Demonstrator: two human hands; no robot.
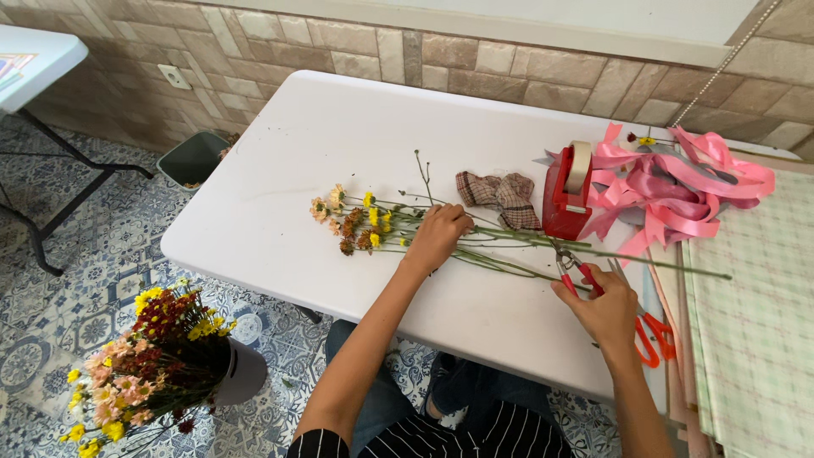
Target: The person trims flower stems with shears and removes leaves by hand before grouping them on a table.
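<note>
A white folding table (280, 170) fills the view, set against a tiled wall (509, 59). Over on its right edge, sheets of pale checked wrapping paper (755, 322), and above them a loose heap of pink ribbon (678, 191). Down on the patterned floor at left, a bucket of mixed flowers (148, 360) in yellow, pink and dark red. Centre table now: a bunch of cut flowers (365, 222) lies flat, heads to the left, long green stems running right. The left hand (438, 236) is pressed down on those stems, fingers curled over them. A red tape dispenser (568, 191) stands just beyond, a checked cloth (500, 193) beside it. The right hand (609, 309) is closed around red-handled shears (570, 265), blades at the stem ends, touching, I think, though it's hard to tell. Orange scissors (655, 335) lie just by that hand.
</note>
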